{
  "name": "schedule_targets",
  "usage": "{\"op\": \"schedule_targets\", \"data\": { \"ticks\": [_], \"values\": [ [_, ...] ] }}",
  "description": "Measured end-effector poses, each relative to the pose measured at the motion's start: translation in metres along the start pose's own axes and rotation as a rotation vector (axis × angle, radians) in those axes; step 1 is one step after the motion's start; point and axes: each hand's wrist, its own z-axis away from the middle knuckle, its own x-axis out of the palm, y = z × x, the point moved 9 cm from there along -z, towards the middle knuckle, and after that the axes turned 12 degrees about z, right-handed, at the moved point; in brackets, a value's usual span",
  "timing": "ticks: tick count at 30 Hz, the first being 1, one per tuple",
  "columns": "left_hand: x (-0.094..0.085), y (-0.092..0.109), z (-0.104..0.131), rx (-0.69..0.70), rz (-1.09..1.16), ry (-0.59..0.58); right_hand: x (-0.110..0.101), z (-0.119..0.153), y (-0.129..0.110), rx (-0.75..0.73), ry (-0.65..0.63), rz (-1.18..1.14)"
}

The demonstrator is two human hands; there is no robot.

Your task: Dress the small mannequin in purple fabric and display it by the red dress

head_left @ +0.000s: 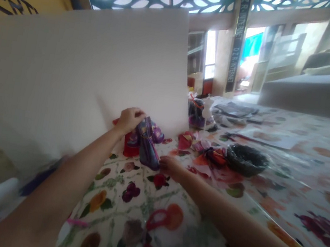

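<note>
A small shiny purple and blue doll-sized dress (pixel 147 146) with puffed sleeves and gold trim stands against a red piece (pixel 129 147) on the table. My left hand (pixel 132 119) pinches it near the top, fingers closed at its neck. At the dress's lower right edge, the fingertips of my right hand (pixel 172 167) touch the hem. Those fingers are bent and partly blurred, so whether they grip the cloth is unclear.
A large white board (pixel 91 73) rises behind the dress. To the right lie colourful fabric scraps (pixel 214 161) and a dark bowl (pixel 247 158) lined with plastic. Pink-red loops (pixel 158 219), blurred, lie near the front on the fruit-patterned tablecloth (pixel 111 215).
</note>
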Motion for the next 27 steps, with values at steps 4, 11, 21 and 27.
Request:
{"op": "schedule_targets", "data": {
  "ticks": [4, 11, 21, 27],
  "values": [
    [0.001, -0.005, 0.001, 0.014, 0.027, 0.007, -0.005, -0.004, -0.008, 0.006, 0.040, -0.034],
    [-0.020, 0.004, 0.029, 0.098, 0.084, 0.234, -0.013, -0.006, -0.055, -0.205, 0.083, -0.053],
    [0.029, 0.021, 0.119, 0.242, 0.028, 0.020, -0.010, 0.001, -0.083, -0.326, 0.044, -0.056],
    [0.045, -0.035, 0.131, -0.083, 0.124, -0.016, -0.007, -0.011, -0.076, -0.299, 0.011, -0.099]
  ]
}}
